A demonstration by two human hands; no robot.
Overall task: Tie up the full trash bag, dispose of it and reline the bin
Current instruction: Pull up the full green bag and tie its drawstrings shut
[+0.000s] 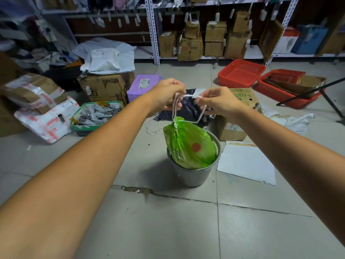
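- Here, the green bag point(190, 144) sits in the grey bin point(194, 174) on the tiled floor. Its long axis runs nearly upright, leaning left, with the gathered neck pointing up toward the hands.
- The white drawstring point(175, 109) rises from the neck in loops.
- The left hand point(166, 94) pinches one end of the drawstring with its fingers curled. The right hand point(218, 101) pinches the other, and a short stretch runs taut between them.
- Count: one bag, one bin, two hands on the string.
- A white foam sheet point(246, 161) lies just right of the bin, and a cardboard box point(231, 131) stands behind it.
- Farther back are two red baskets point(240, 71), a purple parcel point(143, 86) and a tray of clips point(97, 114).
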